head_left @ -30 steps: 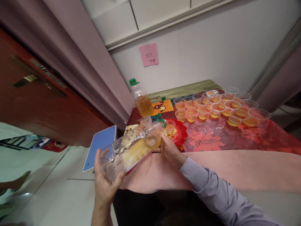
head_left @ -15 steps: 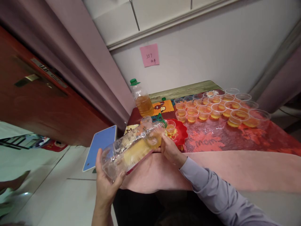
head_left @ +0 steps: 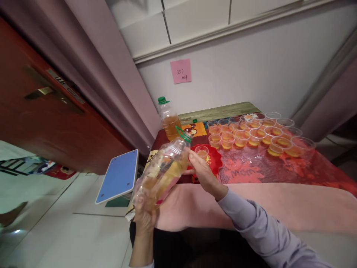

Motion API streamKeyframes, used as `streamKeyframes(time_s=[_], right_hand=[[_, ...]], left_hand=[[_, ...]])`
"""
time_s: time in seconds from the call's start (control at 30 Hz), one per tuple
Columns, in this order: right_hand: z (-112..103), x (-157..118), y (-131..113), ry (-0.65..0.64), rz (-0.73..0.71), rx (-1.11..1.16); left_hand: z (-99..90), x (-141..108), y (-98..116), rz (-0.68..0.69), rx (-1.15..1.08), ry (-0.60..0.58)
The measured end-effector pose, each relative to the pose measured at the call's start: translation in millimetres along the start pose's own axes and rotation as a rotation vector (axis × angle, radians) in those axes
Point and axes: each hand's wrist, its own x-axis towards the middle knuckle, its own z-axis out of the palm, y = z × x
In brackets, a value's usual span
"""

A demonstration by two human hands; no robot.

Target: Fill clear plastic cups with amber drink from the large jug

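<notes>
A large clear plastic bottle [head_left: 164, 171], partly filled with yellowish liquid, leans in the air with its green-ringed neck up and to the right. My left hand [head_left: 145, 214] grips it around the base. Near the shoulder, my right hand [head_left: 203, 169] holds its side with thumb and fingers. Just beyond my right hand, a clear plastic cup [head_left: 201, 152] stands on a red scalloped plate [head_left: 216, 163]. Several cups [head_left: 242, 138] with amber liquid and yellow bottoms stand in rows at the right. Behind the held bottle is a second bottle [head_left: 170, 124] of amber liquid, capped green.
The table [head_left: 240, 171] has a red patterned cover and a pink cloth [head_left: 264, 201] along its front edge. A green cap [head_left: 194, 121] lies at the back. A blue-topped stool [head_left: 118, 175] stands left of the table, near a brown door [head_left: 55, 123].
The bottle has tipped more upright, its neck rising and its base dropping, and liquid has run back toward the base. My left hand has shifted right and down with it.
</notes>
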Motion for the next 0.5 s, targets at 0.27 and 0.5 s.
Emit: streamKeyframes(time_s=[0.27, 0.5], right_hand=[[-3, -16, -17, -0.025, -0.127, -0.193], [-95, 4, -37, 0.266, -0.336, -0.81]], left_hand=[[11.8, 6, -26, -0.347, -0.628, 0.038], [-13.6, 15, -67, -0.518, -0.963, -0.108]])
